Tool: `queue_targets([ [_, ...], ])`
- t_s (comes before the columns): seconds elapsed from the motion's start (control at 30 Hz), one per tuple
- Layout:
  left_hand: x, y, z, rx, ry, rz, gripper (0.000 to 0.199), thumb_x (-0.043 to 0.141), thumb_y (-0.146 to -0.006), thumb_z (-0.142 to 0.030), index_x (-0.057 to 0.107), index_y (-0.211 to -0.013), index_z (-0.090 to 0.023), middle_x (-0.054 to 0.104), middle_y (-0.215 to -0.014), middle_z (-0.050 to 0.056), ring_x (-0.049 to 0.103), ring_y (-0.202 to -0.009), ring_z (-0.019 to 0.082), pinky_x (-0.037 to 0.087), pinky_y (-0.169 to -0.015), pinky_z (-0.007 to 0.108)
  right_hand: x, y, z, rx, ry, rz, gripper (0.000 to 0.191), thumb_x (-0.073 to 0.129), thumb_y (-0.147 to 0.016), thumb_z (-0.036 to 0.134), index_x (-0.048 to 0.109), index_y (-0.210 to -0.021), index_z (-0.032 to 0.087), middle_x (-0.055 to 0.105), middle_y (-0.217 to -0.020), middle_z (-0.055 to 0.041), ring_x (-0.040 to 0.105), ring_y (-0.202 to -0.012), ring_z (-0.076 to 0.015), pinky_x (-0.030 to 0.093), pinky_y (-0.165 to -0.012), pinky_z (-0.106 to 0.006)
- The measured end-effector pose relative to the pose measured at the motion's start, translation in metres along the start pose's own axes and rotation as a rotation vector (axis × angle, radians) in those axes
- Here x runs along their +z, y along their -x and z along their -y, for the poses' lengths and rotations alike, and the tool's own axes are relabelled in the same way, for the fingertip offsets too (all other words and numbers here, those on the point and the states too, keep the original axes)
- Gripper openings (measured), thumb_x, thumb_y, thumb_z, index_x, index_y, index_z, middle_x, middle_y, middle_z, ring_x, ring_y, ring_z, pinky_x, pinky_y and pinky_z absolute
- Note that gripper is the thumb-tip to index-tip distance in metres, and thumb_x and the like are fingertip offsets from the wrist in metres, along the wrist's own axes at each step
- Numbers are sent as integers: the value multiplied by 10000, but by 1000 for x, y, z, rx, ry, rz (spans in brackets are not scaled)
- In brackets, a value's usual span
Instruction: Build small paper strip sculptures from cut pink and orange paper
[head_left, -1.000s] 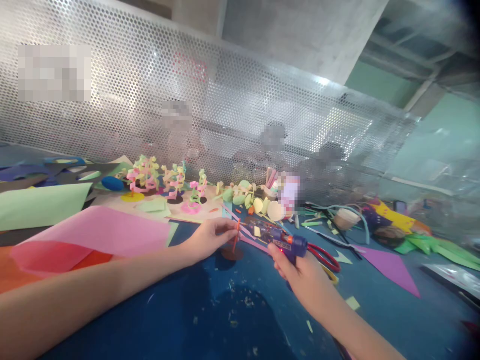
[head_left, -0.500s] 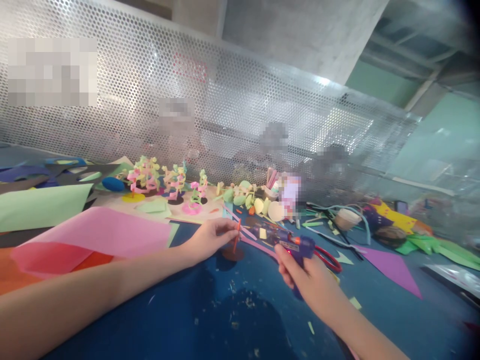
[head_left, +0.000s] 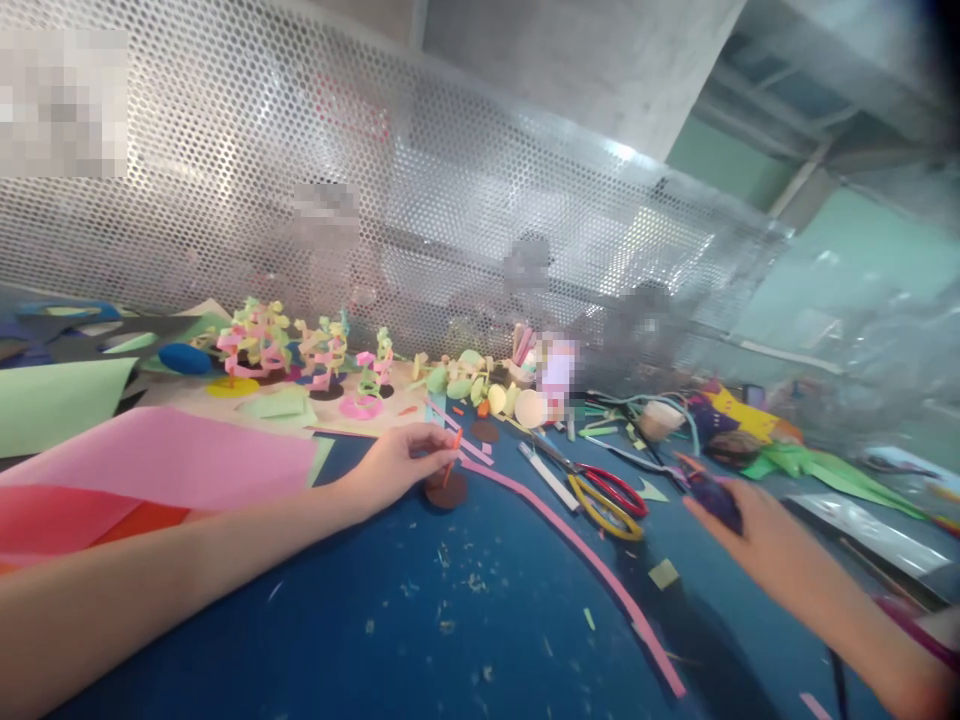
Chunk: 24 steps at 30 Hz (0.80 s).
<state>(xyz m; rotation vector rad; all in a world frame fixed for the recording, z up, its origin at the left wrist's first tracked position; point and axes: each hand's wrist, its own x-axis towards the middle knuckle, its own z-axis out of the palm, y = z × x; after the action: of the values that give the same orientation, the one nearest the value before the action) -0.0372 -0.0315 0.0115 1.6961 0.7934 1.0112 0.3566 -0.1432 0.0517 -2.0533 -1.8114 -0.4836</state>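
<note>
My left hand (head_left: 411, 458) pinches a thin orange stick (head_left: 453, 458) that stands upright on a small round brown disc (head_left: 446, 494) lying on the blue table. At the right, my right hand (head_left: 757, 520) is closed round a dark blue glue gun (head_left: 712, 502), blurred by motion and held above the table. A long pink paper strip (head_left: 574, 535) curves over the table between my hands. Scissors with yellow and red handles (head_left: 609, 500) lie beside it, next to a short white strip (head_left: 549, 477).
Pink sheets (head_left: 225, 455) and a green sheet (head_left: 56, 405) cover the left side. Several paper spiral models (head_left: 251, 340) stand at the back left, before a perforated metal screen (head_left: 450, 220). A white cup (head_left: 661, 420) and green paper (head_left: 840, 472) lie at the back right.
My right hand has swung the glue gun rightward, away from the orange stick, uncovering the scissors and pink strip. My left hand still holds the stick. The view has shifted slightly.
</note>
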Motion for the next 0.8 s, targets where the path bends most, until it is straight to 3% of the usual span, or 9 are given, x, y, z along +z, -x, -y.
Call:
queue_targets([
  [0.17, 0, 0, 1, 9, -27, 14, 202, 607, -740, -340, 596, -808, -151, 616, -766, 13, 586, -712, 129, 467, -740, 285, 58, 26, -54, -12, 65, 137, 324, 380, -763, 423, 491, -905, 154, 582, -865, -144, 619, -793, -271, 486, -719, -379],
  [0.23, 0, 0, 0, 1, -29, 40, 190, 601, -745, -332, 593, -792, -148, 612, -759, 12, 585, -707, 126, 466, -725, 276, 62, 29, -63, -21, 80, 194, 319, 427, -721, 377, 515, -920, 143, 597, -911, -171, 619, -856, -285, 478, -770, -389],
  [0.3, 0, 1, 0, -14, -26, 62, 188, 592, -752, -332, 589, -784, -147, 607, -740, 8, 585, -685, 123, 468, -697, 271, 55, 25, -57, -26, 142, 257, 314, 489, -679, 339, 556, -911, 138, 615, -924, -210, 609, -898, -322, 467, -794, -413],
  [0.4, -2, 2, 0, -12, -29, 63, 188, 588, -754, -334, 591, -781, -148, 607, -726, 6, 584, -673, 123, 468, -690, 272, 28, 12, -8, -34, 217, 228, 314, 508, -706, 345, 602, -929, 144, 616, -958, -238, 588, -925, -371, 450, -783, -460],
  [0.47, -3, 2, -1, -8, -29, 56, 183, 596, -748, -328, 592, -774, -147, 608, -727, 6, 582, -669, 119, 466, -697, 270, 12, 1, 46, -101, 42, 231, 278, 484, -758, 359, 613, -922, 176, 632, -977, -158, 606, -914, -315, 460, -789, -425],
  [0.53, -3, 2, -1, -16, -19, 52, 179, 601, -745, -322, 592, -770, -144, 605, -718, 3, 576, -654, 114, 465, -692, 264, 7, -11, 103, -146, -240, 355, 240, 443, -819, 343, 610, -942, 222, 665, -943, -75, 636, -850, -226, 491, -740, -335],
  [0.6, -3, 2, 0, -26, -8, 47, 177, 607, -742, -315, 593, -779, -142, 602, -714, 2, 572, -650, 111, 465, -682, 257, 15, -22, 149, -250, -410, 383, 221, 502, -806, 321, 608, -982, 239, 671, -966, -47, 634, -855, -196, 485, -749, -301],
  [0.67, -3, 2, 2, -27, 6, 41, 179, 613, -737, -311, 596, -797, -143, 601, -718, 0, 568, -650, 108, 464, -674, 251, 32, -31, 180, -355, -449, 329, 237, 552, -786, 301, 613, -1004, 231, 657, -1003, -58, 614, -897, -206, 460, -781, -319],
  [0.8, -3, 2, 6, -19, 37, 62, 187, 602, -747, -323, 596, -818, -150, 591, -705, -8, 561, -620, 105, 469, -650, 253, 60, -43, 203, -372, -473, 302, 64, 624, -726, 241, 641, -757, 188, 658, -776, -52, 614, -733, -199, 448, -677, -309],
])
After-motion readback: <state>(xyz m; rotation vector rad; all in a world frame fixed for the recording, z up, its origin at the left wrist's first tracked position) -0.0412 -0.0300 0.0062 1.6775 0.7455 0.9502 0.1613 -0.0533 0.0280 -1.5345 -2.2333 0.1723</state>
